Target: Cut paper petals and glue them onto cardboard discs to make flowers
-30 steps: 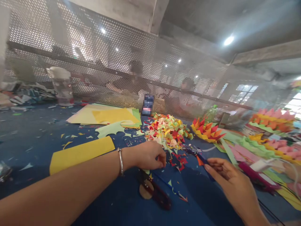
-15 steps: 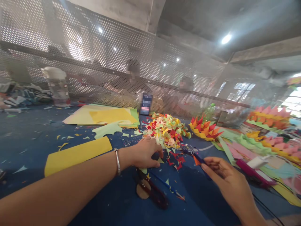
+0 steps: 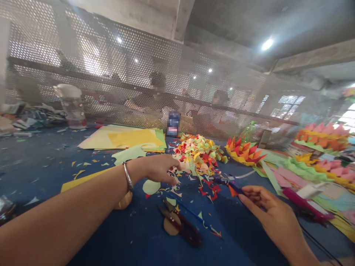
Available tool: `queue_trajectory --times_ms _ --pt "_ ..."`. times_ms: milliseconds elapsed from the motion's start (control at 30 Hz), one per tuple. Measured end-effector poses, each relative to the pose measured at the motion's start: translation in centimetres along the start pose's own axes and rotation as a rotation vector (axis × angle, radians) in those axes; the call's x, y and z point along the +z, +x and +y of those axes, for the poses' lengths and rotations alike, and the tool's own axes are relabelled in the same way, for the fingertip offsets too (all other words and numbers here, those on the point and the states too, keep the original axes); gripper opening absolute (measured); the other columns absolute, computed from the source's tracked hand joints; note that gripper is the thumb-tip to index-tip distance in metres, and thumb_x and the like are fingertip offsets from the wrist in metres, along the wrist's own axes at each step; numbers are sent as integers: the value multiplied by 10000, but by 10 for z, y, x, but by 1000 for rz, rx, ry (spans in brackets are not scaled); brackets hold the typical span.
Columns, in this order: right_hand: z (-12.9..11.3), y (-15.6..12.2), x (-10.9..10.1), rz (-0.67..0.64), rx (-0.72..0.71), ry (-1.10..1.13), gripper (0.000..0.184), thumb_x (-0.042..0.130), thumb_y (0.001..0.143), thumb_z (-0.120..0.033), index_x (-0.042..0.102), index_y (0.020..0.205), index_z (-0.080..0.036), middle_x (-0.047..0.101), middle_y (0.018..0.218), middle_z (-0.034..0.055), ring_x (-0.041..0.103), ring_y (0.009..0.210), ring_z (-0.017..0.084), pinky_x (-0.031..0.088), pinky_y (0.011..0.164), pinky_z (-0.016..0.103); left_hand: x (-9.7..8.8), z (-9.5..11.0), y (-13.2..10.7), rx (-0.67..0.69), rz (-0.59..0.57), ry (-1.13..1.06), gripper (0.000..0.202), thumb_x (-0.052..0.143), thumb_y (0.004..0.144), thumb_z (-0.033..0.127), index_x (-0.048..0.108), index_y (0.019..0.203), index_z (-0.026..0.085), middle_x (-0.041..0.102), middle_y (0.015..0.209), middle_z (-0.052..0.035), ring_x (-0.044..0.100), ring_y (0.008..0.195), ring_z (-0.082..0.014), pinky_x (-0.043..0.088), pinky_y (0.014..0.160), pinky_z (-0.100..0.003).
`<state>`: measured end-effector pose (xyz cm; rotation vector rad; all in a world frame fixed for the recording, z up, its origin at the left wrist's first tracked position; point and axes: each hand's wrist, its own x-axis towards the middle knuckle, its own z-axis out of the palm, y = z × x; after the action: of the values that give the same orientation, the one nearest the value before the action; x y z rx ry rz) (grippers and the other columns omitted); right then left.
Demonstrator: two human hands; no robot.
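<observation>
My left hand [image 3: 161,168], a silver bangle at its wrist, hovers at the near left edge of a heap of small folded paper pieces [image 3: 198,153]. Its fingers are apart and slightly bent, with nothing visible in them. A pale green paper disc [image 3: 151,187] lies just below it. In my right hand [image 3: 267,208] is what looks like a dark blue glue gun [image 3: 222,180] with an orange trigger, its tip pointing left toward red paper scraps [image 3: 213,190]. Dark-handled scissors [image 3: 183,225] rest partly open over a brown disc [image 3: 171,224], beside a thin blue stick [image 3: 194,210].
Yellow and green paper sheets [image 3: 130,138] lie at the back left, near a lidded cup [image 3: 70,105]. A phone [image 3: 173,123] stands against the perforated screen [image 3: 116,96]. Layered paper flowers [image 3: 244,151] and a magenta case [image 3: 305,207] are on the right.
My left hand has moved left and up from beside the scissors, uncovering their blades and the green disc. The right hand and its tool have hardly moved. The view has shifted slightly.
</observation>
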<state>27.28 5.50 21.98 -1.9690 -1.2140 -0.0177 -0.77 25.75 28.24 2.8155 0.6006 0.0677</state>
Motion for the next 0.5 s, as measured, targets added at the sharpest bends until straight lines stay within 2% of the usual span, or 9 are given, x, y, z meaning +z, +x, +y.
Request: queue_trajectory --times_ms 100,167,267,367,433,500 --pt "-3 0 0 -4 -5 -2 363 617 710 -535 664 883 -219 745 813 63 712 740 250 564 722 363 4 4 0 12 -88 -39 577 751 637 463 606 1126 194 638 1039 -66 605 889 -236 461 724 -287" --pt "-4 -1 0 -7 -8 -7 365 612 714 -535 662 885 -216 744 818 64 710 742 249 562 723 363 11 4 4 25 -53 -53 520 765 613 423 609 1057 201 628 990 -48 602 846 -220 454 680 -272" --pt "-4 -2 0 -3 -16 -22 371 613 719 -534 657 898 -213 740 819 63 704 737 247 557 727 368 19 -3 10 19 62 -49 433 730 652 400 599 1011 196 621 976 -46 593 823 -206 445 664 -267" --pt "-3 -3 -1 -14 -19 -16 362 612 728 -528 654 905 -215 739 817 58 702 728 240 557 720 362 19 -13 12 -44 153 -19 349 640 739 378 581 1016 174 620 1017 -85 581 844 -224 433 682 -299" --pt "-2 -3 -1 -15 -12 -17 353 611 729 -529 655 893 -219 739 809 54 701 719 236 558 707 352 15 -16 11 -68 164 -11 254 576 786 342 595 973 171 645 976 -82 582 811 -212 419 662 -295" --pt "1 -2 -1 -9 -3 -36 351 615 724 -533 658 886 -224 740 807 51 703 720 236 557 702 347 10 -14 10 -61 118 -17 195 551 813 336 630 890 175 676 860 -49 586 725 -175 400 611 -266"
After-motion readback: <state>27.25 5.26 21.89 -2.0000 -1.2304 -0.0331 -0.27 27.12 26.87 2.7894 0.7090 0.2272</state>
